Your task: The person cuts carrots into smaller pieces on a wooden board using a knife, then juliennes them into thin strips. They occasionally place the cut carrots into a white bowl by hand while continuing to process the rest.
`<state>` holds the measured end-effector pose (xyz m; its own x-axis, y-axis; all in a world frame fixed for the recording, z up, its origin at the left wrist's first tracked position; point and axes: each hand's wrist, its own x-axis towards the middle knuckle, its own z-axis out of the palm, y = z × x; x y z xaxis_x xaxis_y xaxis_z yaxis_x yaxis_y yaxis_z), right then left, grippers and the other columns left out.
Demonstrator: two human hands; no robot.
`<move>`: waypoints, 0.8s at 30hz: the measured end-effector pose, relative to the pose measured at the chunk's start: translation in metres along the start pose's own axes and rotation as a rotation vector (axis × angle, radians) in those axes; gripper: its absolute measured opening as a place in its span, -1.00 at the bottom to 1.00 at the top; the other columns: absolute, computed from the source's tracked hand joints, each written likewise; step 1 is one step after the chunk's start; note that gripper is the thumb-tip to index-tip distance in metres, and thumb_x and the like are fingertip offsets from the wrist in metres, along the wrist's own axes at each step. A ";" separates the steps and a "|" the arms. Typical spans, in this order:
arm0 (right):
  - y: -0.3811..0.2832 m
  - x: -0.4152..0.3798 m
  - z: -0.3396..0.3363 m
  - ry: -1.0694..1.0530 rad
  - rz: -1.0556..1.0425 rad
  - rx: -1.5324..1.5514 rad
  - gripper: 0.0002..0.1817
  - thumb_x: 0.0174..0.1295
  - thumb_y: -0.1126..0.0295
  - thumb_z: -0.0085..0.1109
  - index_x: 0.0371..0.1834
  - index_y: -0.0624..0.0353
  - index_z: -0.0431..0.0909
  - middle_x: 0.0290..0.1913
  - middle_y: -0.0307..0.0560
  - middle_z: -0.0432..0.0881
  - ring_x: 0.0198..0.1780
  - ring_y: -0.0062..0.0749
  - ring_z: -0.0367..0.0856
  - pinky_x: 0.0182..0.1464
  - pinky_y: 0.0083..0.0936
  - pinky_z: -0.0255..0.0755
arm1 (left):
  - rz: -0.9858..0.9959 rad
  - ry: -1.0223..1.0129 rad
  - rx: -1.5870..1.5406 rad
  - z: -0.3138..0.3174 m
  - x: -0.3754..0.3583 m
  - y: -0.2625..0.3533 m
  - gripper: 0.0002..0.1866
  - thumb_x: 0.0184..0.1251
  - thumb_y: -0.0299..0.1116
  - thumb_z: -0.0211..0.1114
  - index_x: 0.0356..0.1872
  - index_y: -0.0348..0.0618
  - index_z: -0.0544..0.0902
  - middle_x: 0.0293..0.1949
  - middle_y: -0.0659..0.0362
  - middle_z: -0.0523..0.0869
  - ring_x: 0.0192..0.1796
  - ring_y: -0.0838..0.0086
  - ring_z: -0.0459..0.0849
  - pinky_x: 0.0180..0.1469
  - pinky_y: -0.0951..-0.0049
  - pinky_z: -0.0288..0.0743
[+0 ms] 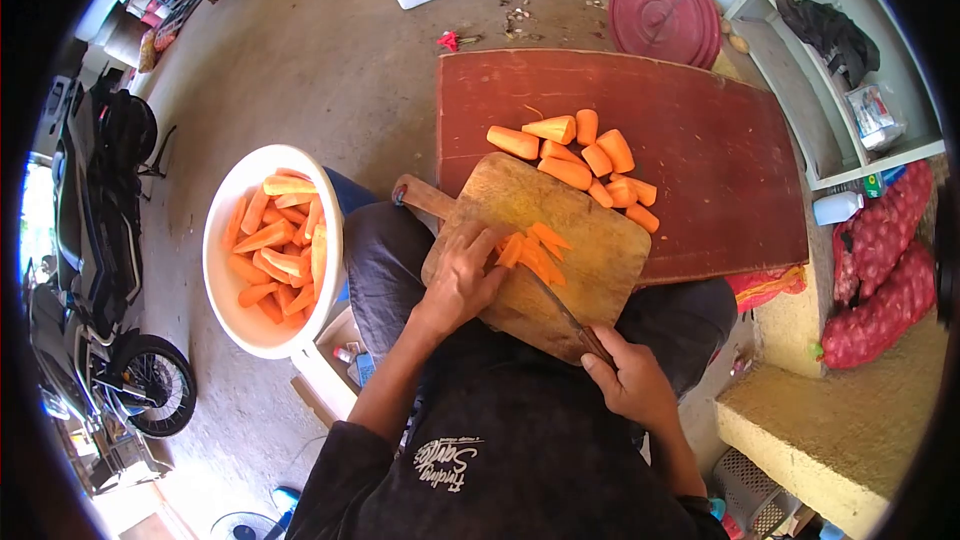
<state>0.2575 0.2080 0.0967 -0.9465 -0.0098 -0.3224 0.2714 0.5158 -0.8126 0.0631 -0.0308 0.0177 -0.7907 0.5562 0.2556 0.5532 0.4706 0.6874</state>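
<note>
A motorbike stands at the far left on bare concrete. Nearer the person, a round, white-rimmed tub holds a heap of peeled, tapering carrots, smooth and bright orange.

The person's left forearm angles up from a black sleeve, and the left hand lies over the left part of a wooden board, back upward, fingers bent and closed on a carrot. Thin, flat slices lie against one another just right of the fingertips. The board, scuffed and round-cornered with a stubby handle, spans the lap, its far part overlapping a table.

A slim, dark knife slants across the near side of the board, tip close to the left fingers. The right hand wraps its handle, thumb laid along it, wrist bent inward.

Beyond the board, blunt carrot chunks cluster on the smooth, reddish-brown tabletop. A round, dark red lid leans behind it. At right, a pale shelf holds a crumpled black cloth; below, net sacks bulge with round, reddish bulbs.
</note>
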 end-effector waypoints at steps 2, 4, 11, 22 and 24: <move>0.008 0.001 0.000 0.063 -0.006 -0.074 -0.51 0.61 0.29 0.29 0.48 0.30 0.56 -0.09 0.40 0.80 -0.01 0.37 0.83 0.03 -0.09 0.68 | -0.046 0.010 -0.053 0.002 0.000 -0.001 -0.50 0.21 -0.48 0.61 0.22 -0.17 0.76 -0.02 -0.01 0.77 0.07 -0.05 0.77 0.18 0.04 0.65; 0.011 0.003 -0.003 0.133 -0.021 -0.061 -0.53 0.60 0.32 0.28 0.48 0.30 0.56 -0.10 0.39 0.79 -0.03 0.37 0.83 0.01 -0.11 0.67 | -0.054 0.025 -0.072 0.005 0.003 -0.001 -0.51 0.21 -0.48 0.60 0.21 -0.18 0.76 -0.04 -0.02 0.77 0.06 -0.05 0.77 0.17 0.03 0.64; 0.003 0.007 -0.010 0.167 0.008 0.050 -0.55 0.62 0.33 0.26 0.47 0.29 0.58 -0.08 0.36 0.78 -0.04 0.27 0.85 0.02 -0.18 0.66 | 0.087 0.122 0.061 0.035 0.005 -0.007 -0.49 0.24 -0.43 0.63 0.23 -0.25 0.74 -0.02 -0.03 0.81 0.06 -0.01 0.76 0.17 0.03 0.61; -0.001 0.023 -0.002 0.199 -0.138 0.087 -0.52 0.64 0.27 0.27 0.47 0.33 0.56 -0.09 0.38 0.79 -0.03 0.32 0.85 0.02 -0.14 0.67 | 0.000 0.188 0.123 0.052 -0.002 0.009 -0.18 0.21 -0.23 0.74 0.51 -0.19 0.63 0.14 0.02 0.80 0.29 0.03 0.67 0.35 -0.10 0.39; -0.004 0.028 -0.007 0.114 -0.085 0.085 -0.53 0.63 0.29 0.26 0.46 0.34 0.57 -0.15 0.38 0.78 -0.08 0.35 0.84 -0.04 -0.13 0.65 | -0.072 0.167 0.114 0.052 -0.004 0.010 -0.15 0.18 -0.20 0.77 0.51 -0.18 0.63 0.20 0.00 0.78 0.33 0.01 0.64 0.37 -0.12 0.38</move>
<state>0.2290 0.2120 0.0946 -0.9791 0.0495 -0.1973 0.1985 0.4431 -0.8742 0.0857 0.0074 -0.0114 -0.8566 0.4014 0.3241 0.5121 0.5850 0.6290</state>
